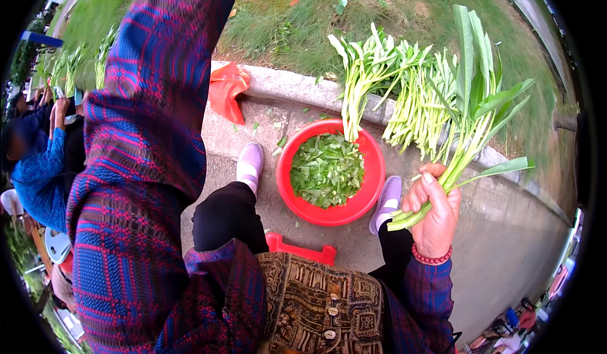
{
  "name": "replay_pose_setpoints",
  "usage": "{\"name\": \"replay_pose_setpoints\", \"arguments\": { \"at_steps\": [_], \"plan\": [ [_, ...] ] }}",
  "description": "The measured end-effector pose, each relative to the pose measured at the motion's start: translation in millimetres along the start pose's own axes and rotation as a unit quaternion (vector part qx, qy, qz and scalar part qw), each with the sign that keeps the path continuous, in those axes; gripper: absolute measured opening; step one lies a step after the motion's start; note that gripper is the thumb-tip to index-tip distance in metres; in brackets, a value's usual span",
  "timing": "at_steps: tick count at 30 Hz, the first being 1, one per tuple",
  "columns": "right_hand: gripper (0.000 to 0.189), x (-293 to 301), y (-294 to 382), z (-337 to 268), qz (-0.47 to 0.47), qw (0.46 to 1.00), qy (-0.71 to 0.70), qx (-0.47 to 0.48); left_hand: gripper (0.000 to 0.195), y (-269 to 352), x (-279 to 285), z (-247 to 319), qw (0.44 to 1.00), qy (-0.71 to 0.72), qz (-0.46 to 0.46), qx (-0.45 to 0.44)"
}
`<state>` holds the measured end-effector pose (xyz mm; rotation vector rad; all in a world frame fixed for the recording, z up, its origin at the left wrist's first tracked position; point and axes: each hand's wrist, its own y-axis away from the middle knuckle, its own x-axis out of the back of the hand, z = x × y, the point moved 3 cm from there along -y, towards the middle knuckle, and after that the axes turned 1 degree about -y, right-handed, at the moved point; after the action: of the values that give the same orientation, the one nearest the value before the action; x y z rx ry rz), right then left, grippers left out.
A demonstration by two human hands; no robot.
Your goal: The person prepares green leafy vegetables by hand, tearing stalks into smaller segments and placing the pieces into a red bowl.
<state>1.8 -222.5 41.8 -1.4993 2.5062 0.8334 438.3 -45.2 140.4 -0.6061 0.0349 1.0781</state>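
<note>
My right hand (434,209), with a red bead bracelet at the wrist, grips a bunch of leafy green stems (467,136), probably water spinach. The leaves point up and away, and the stem ends stick out below my fingers. My left hand is out of view; its plaid sleeve (142,155) stretches up past the top edge. Between my feet stands a red plastic basin (374,157) with chopped green leaves (327,171) in it. Stems of one bundle of greens (358,83) overhang the basin's rim.
More greens (419,102) lie across the stone curb (284,81) beside the grass. An orange plastic bag (229,93) rests at the curb, left of the basin. A red plastic stool (301,249) is by my knees. People (40,169) sit at the far left.
</note>
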Motion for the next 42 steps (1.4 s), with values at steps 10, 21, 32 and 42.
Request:
{"name": "replay_pose_setpoints", "arguments": {
  "at_steps": [10, 21, 32, 42],
  "plan": [
    [0.008, -12, -3, 17, -0.018, 0.999, 0.032, -0.024, 0.017, 268, 178, -157, 0.899, 0.024, 0.267, 0.347],
    [0.008, -28, -7, 39, -0.020, 0.996, 0.043, -0.071, 0.011, 406, 245, -146, 0.824, -0.094, 0.309, 0.465],
    [0.017, -63, -15, 90, -0.083, 0.992, 0.019, -0.097, 0.009, 384, 42, -80, 0.905, -0.304, -0.025, 0.297],
    [0.025, -65, -15, 95, -0.128, 0.987, -0.072, -0.059, 0.010, 362, -77, -27, 0.932, -0.328, -0.075, 0.137]
  ]
}}
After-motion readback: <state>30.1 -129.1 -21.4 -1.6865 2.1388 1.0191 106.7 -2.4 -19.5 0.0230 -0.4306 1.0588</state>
